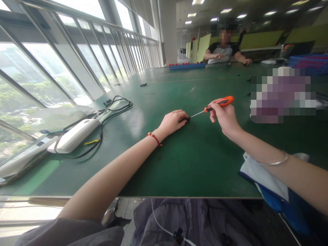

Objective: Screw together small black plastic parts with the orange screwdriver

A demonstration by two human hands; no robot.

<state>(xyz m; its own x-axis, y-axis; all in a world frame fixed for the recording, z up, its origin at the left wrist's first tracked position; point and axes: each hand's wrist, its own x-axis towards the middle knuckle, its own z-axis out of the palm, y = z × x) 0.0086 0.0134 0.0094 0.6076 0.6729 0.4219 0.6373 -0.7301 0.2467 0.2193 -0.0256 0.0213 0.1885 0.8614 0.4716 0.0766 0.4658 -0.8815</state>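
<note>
My right hand (pixel 225 118) is closed around an orange and black screwdriver (pixel 226 101), its thin metal shaft slanting down to the left. The shaft's tip meets a small black part (pixel 185 119) on the green table (pixel 153 164). My left hand (pixel 174 122) rests on the tabletop with its fingers closed on that part and covering much of it. What kind of part it is cannot be made out.
To the left lie a white power strip-like case (pixel 74 136) and black cables (pixel 120 102). A blue-and-white cloth (pixel 266 177) hangs over the front right edge. Across the table sits a person (pixel 222 51), near a blue bar with red pieces (pixel 187 66) and a blue basket (pixel 309 63).
</note>
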